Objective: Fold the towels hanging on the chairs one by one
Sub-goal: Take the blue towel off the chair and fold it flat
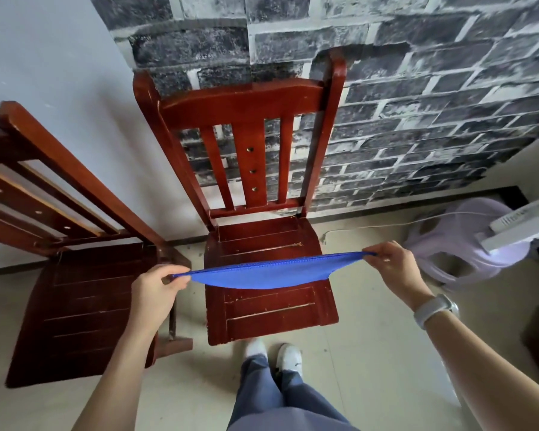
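Note:
A blue towel (265, 273) is stretched flat and level between my two hands, above the seat of the middle red wooden chair (262, 231). My left hand (157, 290) pinches its left corner and my right hand (392, 265) pinches its right corner. The towel sags a little in the middle and does not touch the seat. No towel hangs on this chair's backrest (243, 102). A second red wooden chair (75, 290) stands to the left with a bare backrest and seat.
A wall with grey brick wallpaper (417, 88) rises right behind the chairs. A lilac and white fan (467, 244) with a cord lies on the tiled floor at the right. My feet in white shoes (274, 356) stand just before the middle chair.

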The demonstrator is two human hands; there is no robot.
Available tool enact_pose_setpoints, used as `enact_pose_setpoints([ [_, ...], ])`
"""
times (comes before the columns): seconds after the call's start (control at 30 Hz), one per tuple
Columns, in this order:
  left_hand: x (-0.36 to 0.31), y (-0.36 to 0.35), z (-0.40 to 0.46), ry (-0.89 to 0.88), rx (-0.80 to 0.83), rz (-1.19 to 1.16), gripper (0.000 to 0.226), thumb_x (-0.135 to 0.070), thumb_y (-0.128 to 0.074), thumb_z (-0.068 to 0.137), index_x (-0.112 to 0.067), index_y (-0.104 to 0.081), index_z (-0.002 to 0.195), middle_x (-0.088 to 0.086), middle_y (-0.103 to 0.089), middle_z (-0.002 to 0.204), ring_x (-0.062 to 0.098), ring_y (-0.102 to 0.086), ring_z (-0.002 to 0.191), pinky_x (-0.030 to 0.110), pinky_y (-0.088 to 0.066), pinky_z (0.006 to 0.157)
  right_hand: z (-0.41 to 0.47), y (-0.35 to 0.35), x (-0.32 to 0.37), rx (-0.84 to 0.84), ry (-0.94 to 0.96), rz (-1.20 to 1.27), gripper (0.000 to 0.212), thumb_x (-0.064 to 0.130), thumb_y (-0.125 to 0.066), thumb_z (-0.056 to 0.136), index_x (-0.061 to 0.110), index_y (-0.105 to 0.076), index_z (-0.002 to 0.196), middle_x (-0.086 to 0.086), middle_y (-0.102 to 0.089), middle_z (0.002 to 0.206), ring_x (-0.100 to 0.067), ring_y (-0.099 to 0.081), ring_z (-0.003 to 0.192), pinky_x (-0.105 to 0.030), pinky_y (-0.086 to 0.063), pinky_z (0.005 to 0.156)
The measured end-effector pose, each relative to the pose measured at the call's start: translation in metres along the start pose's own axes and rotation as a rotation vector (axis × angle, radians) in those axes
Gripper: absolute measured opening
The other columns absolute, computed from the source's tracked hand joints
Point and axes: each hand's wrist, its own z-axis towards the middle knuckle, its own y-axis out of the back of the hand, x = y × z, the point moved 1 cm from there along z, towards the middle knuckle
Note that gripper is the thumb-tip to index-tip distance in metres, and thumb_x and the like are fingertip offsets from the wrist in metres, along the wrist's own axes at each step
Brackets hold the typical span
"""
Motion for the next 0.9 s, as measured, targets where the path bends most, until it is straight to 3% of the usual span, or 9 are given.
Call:
enact_pose_setpoints([
  [0.2,0.013,0.005,-0.027,0.136,0.165,0.094,0.014,0.000,-0.072,0.071,-0.007,-0.074,0.084,0.005,-0.067,0.078,0.020,-0.057,0.079,0.016,-0.039,0.067,-0.023,0.008,-0.011,0.350,-0.147,0.044,0.018,-0.008,-0.065,0.076,0.010,-0.065,0.073,-0.005,-0.060,0.095,-0.012,-0.056,0.088,-0.003,-0.040,0.073],
  [0.27,0.013,0.006,-0.038,0.183,0.197,0.009,0.013,0.002,-0.070,0.072,-0.008,-0.072,0.080,0.002,-0.065,0.074,0.012,-0.058,0.074,0.008,-0.040,0.065,-0.028,0.007,-0.013,0.348,-0.229,0.097,0.020,-0.008,-0.062,0.078,0.010,-0.062,0.070,-0.005,-0.062,0.079,-0.003,-0.057,0.068,-0.009,-0.040,0.061],
  [0.37,0.012,0.005,-0.048,0.243,0.220,-0.090,0.015,0.006,-0.066,0.075,-0.008,-0.066,0.079,-0.001,-0.062,0.071,-0.004,-0.056,0.058,0.001,-0.038,0.055,-0.034,0.003,-0.011,0.229,-0.259,0.073,0.012,-0.008,-0.056,0.080,0.004,-0.057,0.076,-0.003,-0.050,0.061,-0.013,-0.042,0.053,-0.009,-0.032,0.043],
  [0.5,0.021,0.003,-0.051,0.399,0.361,-0.168,0.015,0.008,-0.062,0.079,-0.003,-0.062,0.089,0.009,-0.058,0.076,0.012,-0.056,0.065,0.005,-0.047,0.051,-0.038,0.001,-0.015,0.319,-0.351,0.151,0.023,-0.012,-0.049,0.080,0.008,-0.053,0.069,-0.008,-0.048,0.063,-0.019,-0.043,0.060,-0.017,-0.042,0.047],
  [0.6,0.027,0.002,-0.046,0.485,0.463,-0.175,0.013,0.007,-0.060,0.081,-0.001,-0.061,0.090,0.014,-0.059,0.079,0.021,-0.060,0.071,0.018,-0.056,0.055,-0.035,0.002,-0.013,0.380,-0.399,0.149,0.025,-0.012,-0.047,0.081,0.008,-0.052,0.067,-0.008,-0.046,0.062,-0.018,-0.040,0.057,-0.012,-0.036,0.040],
  [0.7,0.039,-0.013,-0.030,0.450,0.386,-0.096,0.015,0.007,-0.061,0.080,-0.008,-0.063,0.079,0.014,-0.058,0.076,0.024,-0.059,0.068,0.020,-0.056,0.053,-0.024,-0.009,-0.017,0.330,-0.375,0.084,0.024,-0.011,-0.050,0.079,0.009,-0.053,0.065,-0.007,-0.047,0.060,-0.019,-0.039,0.055,-0.013,-0.035,0.042],
  [0.8,0.049,-0.034,-0.009,0.395,0.246,-0.031,0.014,0.004,-0.064,0.076,-0.005,-0.067,0.085,0.013,-0.061,0.078,0.025,-0.059,0.075,0.038,-0.058,0.071,-0.005,-0.029,-0.021,0.261,-0.368,0.028,0.024,-0.006,-0.054,0.078,0.015,-0.054,0.065,-0.005,-0.051,0.062,-0.022,-0.044,0.058,-0.030,-0.042,0.058],
  [0.87,0.053,-0.050,0.008,0.385,0.190,-0.007,0.015,0.004,-0.064,0.075,-0.001,-0.068,0.089,0.014,-0.065,0.081,0.026,-0.060,0.077,0.033,-0.052,0.077,0.013,-0.043,-0.027,0.216,-0.365,0.003,0.022,-0.002,-0.056,0.079,0.016,-0.055,0.068,-0.004,-0.054,0.062,-0.020,-0.050,0.059,-0.034,-0.046,0.065],
  [0.9,0.055,-0.057,0.018,0.370,0.170,0.003,0.015,0.004,-0.064,0.075,0.001,-0.068,0.090,0.015,-0.067,0.084,0.024,-0.059,0.077,0.025,-0.047,0.073,0.022,-0.051,-0.028,0.199,-0.347,-0.023,0.017,-0.001,-0.057,0.079,0.013,-0.057,0.070,-0.004,-0.055,0.062,-0.015,-0.051,0.056,-0.025,-0.047,0.064],
])
